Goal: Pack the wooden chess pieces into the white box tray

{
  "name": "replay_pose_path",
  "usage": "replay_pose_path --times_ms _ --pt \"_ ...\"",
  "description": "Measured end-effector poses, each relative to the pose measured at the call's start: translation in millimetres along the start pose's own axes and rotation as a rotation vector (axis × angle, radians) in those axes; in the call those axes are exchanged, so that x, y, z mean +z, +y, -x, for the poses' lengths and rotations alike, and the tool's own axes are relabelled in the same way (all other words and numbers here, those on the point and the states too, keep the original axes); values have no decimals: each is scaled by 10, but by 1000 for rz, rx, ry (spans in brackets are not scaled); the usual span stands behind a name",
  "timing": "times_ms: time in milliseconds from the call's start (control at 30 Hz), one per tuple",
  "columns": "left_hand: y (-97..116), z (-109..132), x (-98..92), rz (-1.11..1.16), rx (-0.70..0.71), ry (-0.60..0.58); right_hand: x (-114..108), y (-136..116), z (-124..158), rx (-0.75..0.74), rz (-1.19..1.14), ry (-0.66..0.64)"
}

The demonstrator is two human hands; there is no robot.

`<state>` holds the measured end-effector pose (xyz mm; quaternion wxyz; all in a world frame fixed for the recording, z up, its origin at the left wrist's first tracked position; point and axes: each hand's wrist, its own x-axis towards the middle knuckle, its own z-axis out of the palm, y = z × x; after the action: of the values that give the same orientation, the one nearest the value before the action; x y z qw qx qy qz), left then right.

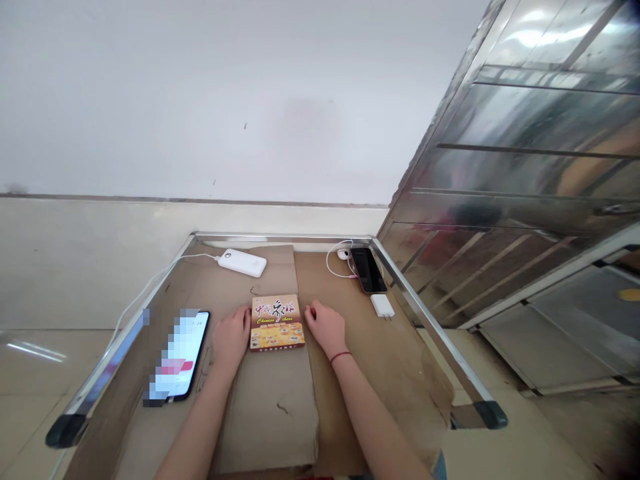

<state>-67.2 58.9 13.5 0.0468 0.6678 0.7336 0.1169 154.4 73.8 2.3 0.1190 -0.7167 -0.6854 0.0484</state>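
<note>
A Chinese chess box (pixel 277 323), red-and-yellow with a white upper part, lies flat on the cardboard (pixel 270 420). My left hand (pixel 231 337) rests just off the box's left edge, its fingers curled in; whether it touches the box I cannot tell. On the other side, my right hand (pixel 327 328) lies on the cardboard with a small gap to the box. Its fingers are folded too, and a thin red band circles the wrist. Nothing shows in either hand. Left of my left hand is a phone (pixel 183 353) with a lit, partly blurred screen.
At the back left lies a white power bank (pixel 243 263) with a white cable running off the table's left side. A dark phone (pixel 369 270), coiled cable and white charger plug (pixel 383 305) are at the back right. A metal rim (pixel 425 320) edges the table. Beyond stand a wall and metal door (pixel 525 153).
</note>
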Motion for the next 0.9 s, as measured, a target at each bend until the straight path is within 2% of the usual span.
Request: replay_pose_path --times_ms 367,900 --pt "-72 -10 63 57 16 32 -92 -19 33 12 7 -55" --pt "-50 13 16 150 4 36 -81 0 39 3 -37 -24"
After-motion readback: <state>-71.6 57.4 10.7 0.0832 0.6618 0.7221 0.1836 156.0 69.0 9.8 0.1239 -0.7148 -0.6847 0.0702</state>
